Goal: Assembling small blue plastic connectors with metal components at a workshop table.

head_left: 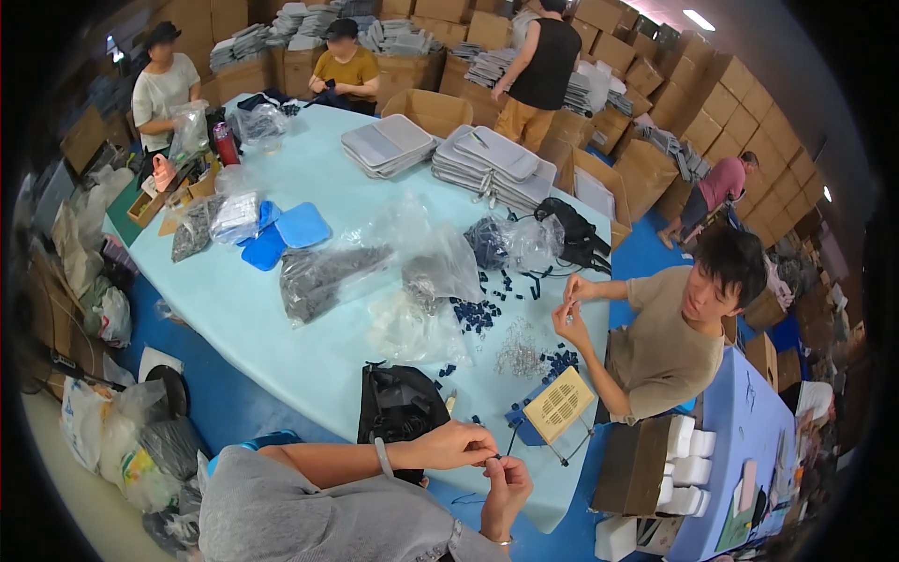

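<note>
My left hand (454,444) and my right hand (507,489) meet over the near edge of the table. Both are closed in a pinch, fingertips together on a small dark piece (497,458) that is mostly hidden by the fingers. A thin dark cord lies by the table edge near them. Just beyond my left hand sits a black bag (398,401). To the right stands a beige slotted panel (559,406) on a blue base. Past it are a scatter of small dark blue parts (476,317) and a heap of small clear or silvery parts (521,356).
A co-worker (670,337) at the table's right side holds something tiny in both hands. Clear plastic bags (426,272), blue pads (302,226) and stacked grey trays (492,164) occupy the light blue table (215,281). Other people stand or sit farther off among cardboard boxes (749,103).
</note>
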{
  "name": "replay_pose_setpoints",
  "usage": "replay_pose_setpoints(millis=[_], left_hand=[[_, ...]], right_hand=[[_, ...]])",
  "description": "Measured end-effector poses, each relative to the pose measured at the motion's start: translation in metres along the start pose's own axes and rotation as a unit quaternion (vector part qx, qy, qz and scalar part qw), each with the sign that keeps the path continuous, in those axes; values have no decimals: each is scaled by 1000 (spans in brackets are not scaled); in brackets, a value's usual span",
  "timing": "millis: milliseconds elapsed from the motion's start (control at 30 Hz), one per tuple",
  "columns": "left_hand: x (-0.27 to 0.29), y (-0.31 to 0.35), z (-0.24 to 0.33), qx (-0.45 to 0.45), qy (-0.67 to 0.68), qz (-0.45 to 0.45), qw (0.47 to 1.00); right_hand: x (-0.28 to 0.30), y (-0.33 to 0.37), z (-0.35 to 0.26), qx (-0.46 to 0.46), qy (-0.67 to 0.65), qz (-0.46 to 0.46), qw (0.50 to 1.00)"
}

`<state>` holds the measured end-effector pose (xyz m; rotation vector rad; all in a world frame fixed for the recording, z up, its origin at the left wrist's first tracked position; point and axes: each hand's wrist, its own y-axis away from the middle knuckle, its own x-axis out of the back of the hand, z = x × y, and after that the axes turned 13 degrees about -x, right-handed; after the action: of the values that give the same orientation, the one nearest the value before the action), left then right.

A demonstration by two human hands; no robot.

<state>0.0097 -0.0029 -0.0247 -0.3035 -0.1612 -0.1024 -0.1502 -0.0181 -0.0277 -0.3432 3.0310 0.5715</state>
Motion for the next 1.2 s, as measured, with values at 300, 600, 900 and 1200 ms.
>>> replay_pose_setpoints(millis=[300,600,900,1200], left_hand=[[1,-4,-13,51,105,46,992],[10,-25,-5,158,269,113,943],[15,4,-5,150,257,124,947],[52,6,-6,44,85,279,955]], right_hand=[[11,-22,0,64,131,-48,988],[-1,-36,-27,-43,-50,-112,992],[-12,-37,-6,-85,-51,-155,983],[-67,-93,-20,-223,-279,-271,894]])
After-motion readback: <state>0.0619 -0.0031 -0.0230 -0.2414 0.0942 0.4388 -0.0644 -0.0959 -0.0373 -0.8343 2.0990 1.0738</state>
